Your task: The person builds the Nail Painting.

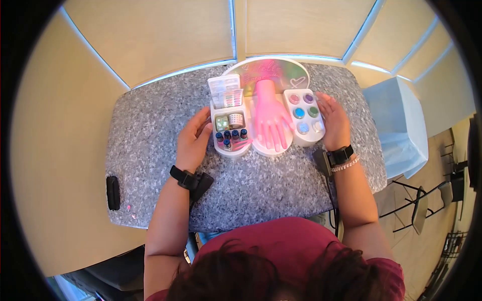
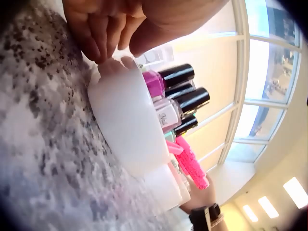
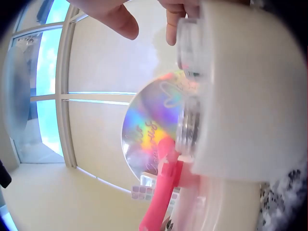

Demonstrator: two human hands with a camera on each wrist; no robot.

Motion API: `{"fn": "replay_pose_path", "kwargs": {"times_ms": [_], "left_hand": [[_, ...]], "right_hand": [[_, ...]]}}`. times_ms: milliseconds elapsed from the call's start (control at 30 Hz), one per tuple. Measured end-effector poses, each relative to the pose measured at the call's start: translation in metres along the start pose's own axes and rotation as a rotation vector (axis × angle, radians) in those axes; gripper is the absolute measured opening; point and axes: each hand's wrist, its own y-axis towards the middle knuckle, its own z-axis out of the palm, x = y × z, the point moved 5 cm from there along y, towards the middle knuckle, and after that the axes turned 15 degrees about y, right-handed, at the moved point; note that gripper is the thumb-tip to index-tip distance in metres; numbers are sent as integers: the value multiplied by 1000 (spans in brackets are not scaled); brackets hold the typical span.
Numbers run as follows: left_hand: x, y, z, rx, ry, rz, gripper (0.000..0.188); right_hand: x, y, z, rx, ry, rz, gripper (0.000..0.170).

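Observation:
A white nail-salon display set stands on the table, with a pink model hand (image 1: pixel 271 118) upright in its middle. My left hand (image 1: pixel 193 140) is at the outer side of the left tray (image 1: pixel 232 152), fingertips at its wall. That tray holds several dark-capped nail polish bottles (image 2: pixel 178 103), a sticker roll (image 1: pixel 236 120) and pink tools (image 2: pixel 192 163). My right hand (image 1: pixel 335 120) lies along the outer side of the right tray (image 1: pixel 305 142), its thumb apart from the fingers. Several small round glitter pots (image 1: pixel 299 113) sit in that tray.
Behind the model hand rises a rounded iridescent backboard (image 1: pixel 296 72). A black case (image 1: pixel 113 192) and small pink bits (image 1: pixel 129 207) lie on the speckled table (image 1: pixel 150 125) at the left. To the right stand a blue-covered table (image 1: pixel 396 120) and folding chairs (image 1: pixel 420 210).

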Motion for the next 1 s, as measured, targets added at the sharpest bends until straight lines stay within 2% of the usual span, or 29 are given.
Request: {"fn": "replay_pose_path", "kwargs": {"times_ms": [33, 67, 133, 267, 333, 367, 433, 467, 500, 533, 567, 633, 767, 833, 1000], "left_hand": [[-1, 0, 0, 51, -49, 34, 55], [-2, -1, -4, 47, -37, 30, 55], [-2, -1, -4, 150, -232, -55, 51], [3, 0, -5, 142, -257, -51, 52], [7, -1, -16, -40, -318, -188, 47], [12, -1, -20, -44, -320, -191, 47], [32, -6, -44, -244, -213, -321, 32], [35, -7, -49, -246, -213, -324, 32], [33, -8, -53, -270, -348, -309, 27], [22, -9, -55, -293, -484, -292, 30], [13, -10, -54, -411, -488, -363, 39], [19, -11, -60, -443, -470, -344, 43], [22, -10, -66, -502, -449, -323, 52], [24, -10, -66, -509, -452, -319, 52], [25, -9, -67, -504, -462, -312, 53]], "right_hand": [[-8, -1, 3, 95, 43, 59, 47], [-13, -1, 2, 97, 53, 67, 47], [-16, -1, 1, 78, 45, -8, 46], [-13, -7, 2, 85, 80, -4, 44], [-4, -3, -19, -209, 37, -154, 36], [-1, 2, -25, -206, 34, -150, 36], [10, 10, -42, -172, 75, -185, 27], [14, 12, -48, -172, 73, -182, 27], [19, 13, -50, -136, 102, -185, 27], [23, 13, -49, -101, 130, -189, 33], [26, 13, -47, -102, 130, -186, 33], [32, 10, -44, -201, 126, -194, 43], [38, 6, -41, -219, 68, -201, 48], [40, 3, -34, -224, -7, -271, 53], [38, 2, -33, -195, -55, -303, 56]]}}
